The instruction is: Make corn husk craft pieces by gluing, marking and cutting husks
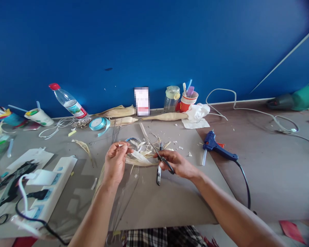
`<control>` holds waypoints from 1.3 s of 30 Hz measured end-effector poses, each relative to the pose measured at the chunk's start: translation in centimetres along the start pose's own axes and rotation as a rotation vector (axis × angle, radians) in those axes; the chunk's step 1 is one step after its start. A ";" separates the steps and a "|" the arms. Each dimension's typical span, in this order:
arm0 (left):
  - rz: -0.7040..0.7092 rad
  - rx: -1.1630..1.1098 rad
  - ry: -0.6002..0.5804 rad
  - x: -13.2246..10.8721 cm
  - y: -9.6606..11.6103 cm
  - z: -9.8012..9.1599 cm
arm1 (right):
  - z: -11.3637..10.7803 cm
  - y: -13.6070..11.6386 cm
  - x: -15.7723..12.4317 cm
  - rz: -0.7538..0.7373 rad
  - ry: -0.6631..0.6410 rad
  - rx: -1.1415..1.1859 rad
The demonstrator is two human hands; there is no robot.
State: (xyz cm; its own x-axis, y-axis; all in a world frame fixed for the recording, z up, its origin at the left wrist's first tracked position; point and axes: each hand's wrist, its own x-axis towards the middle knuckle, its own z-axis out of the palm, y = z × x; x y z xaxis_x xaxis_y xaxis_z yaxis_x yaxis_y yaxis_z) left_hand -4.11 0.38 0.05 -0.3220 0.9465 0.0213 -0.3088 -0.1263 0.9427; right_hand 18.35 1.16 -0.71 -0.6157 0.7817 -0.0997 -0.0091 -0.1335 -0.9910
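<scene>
Bare forearms reach over the desk, the left hand on a pale sliver, the right hand round scissors.
Leftmost, a white power strip lies apart from the hands; next, the left thumb and fingertips press together on the sliver. Between the hands, by pale scraps, is a dried husk strip, which looks light, papery and easily split, so a flat pinch near one end should suit it best. Beside it, the right hand's fingers wrap the black handles of the scissors, rigid and best held there; whether the blades stand apart is hard to make out. A pen lies beneath the scissors, and farther right a blue glue gun rests on the desk.
</scene>
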 end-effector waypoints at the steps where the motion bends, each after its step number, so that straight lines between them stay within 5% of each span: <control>1: -0.009 -0.023 0.005 0.0 0.1 0.0 | 0.0 -0.1 -0.1 -0.009 0.016 0.013; 16: -0.298 -0.090 -0.249 -1.9 -0.6 1.6 | 0.3 0.1 0.4 -0.159 0.433 0.059; 27: -0.414 0.074 -0.325 -3.2 -1.2 3.2 | 2.0 0.9 0.2 -0.285 0.427 -0.164; 39: -0.416 0.160 -0.464 -3.4 -1.4 2.8 | 1.2 0.3 0.5 -0.165 0.442 -0.084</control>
State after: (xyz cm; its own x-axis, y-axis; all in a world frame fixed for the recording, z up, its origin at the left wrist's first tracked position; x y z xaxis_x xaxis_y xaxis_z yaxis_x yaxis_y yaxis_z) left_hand -0.10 -1.83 -0.41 0.2279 0.9414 -0.2485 -0.1758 0.2908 0.9405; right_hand 17.08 0.78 -0.98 -0.2176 0.9748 0.0489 -0.0032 0.0493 -0.9988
